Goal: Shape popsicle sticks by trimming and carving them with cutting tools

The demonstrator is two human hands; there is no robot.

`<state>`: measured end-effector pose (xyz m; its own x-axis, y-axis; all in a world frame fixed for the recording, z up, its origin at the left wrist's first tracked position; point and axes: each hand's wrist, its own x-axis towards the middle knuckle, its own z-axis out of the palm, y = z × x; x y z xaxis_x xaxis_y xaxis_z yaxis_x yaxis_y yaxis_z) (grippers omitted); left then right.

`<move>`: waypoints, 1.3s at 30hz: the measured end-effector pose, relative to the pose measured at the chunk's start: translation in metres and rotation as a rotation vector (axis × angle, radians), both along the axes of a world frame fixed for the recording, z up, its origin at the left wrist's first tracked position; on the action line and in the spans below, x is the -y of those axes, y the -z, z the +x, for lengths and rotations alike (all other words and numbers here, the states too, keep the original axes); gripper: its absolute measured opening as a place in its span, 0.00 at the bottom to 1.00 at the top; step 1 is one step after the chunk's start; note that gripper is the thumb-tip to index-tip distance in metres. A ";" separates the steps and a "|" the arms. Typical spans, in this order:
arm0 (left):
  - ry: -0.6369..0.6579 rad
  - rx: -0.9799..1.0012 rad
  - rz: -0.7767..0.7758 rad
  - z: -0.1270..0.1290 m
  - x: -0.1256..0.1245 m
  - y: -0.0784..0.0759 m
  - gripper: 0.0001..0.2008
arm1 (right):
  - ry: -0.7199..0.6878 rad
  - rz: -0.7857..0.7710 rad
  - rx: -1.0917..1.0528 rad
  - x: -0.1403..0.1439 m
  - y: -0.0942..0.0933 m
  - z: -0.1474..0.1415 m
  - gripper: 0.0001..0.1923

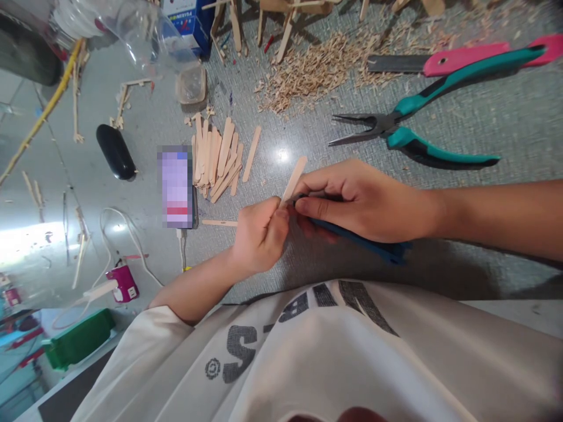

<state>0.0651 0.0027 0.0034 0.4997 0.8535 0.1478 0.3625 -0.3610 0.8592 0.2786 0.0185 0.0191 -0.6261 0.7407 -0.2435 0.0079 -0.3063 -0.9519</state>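
My left hand (263, 235) is closed, pinching a wooden craft stick (294, 180) between thumb and fingers, its rounded end slanting up. Close beside it, my right hand (347, 202) wraps around a blue-handled tool (380, 247). The tool's dark tip meets the lower part of the stick by my left thumb; the fingers hide most of it, so its exact kind does not show. Another stick (217, 223) lies flat, its right end hidden behind my left hand. A pile of craft sticks (215, 155) spreads out farther left.
Teal-handled needle-nose pliers (387, 124) lie spread at the right, near a pink-handled blade tool (444, 61). Wood chips (316, 70) cover the back. A phone (176, 187) on a cable, a black case (115, 151), a small clear box (191, 85) and a purple plug adapter (123, 283) sit left.
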 end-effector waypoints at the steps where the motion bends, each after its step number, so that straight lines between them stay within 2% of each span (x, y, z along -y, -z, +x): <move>1: -0.012 -0.010 -0.004 0.000 0.000 0.000 0.23 | 0.004 0.001 0.004 0.000 0.000 0.000 0.11; 10: -0.060 -0.062 -0.002 0.001 0.003 0.000 0.21 | 0.071 0.006 0.066 0.002 -0.003 -0.003 0.15; 21: -0.080 -0.098 0.004 0.002 0.004 -0.001 0.19 | 0.156 0.028 0.064 0.003 -0.002 -0.005 0.14; 31: -0.093 -0.151 0.122 0.003 0.003 -0.003 0.19 | 0.155 0.114 0.089 0.006 -0.001 -0.004 0.15; 39: -0.101 -0.197 0.130 0.003 0.003 -0.003 0.19 | 0.106 0.062 0.109 0.003 -0.006 -0.004 0.14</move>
<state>0.0679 -0.0003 0.0062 0.4426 0.8808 0.1684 0.5579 -0.4175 0.7172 0.2744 0.0159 0.0254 -0.5160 0.8169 -0.2575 0.0829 -0.2516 -0.9643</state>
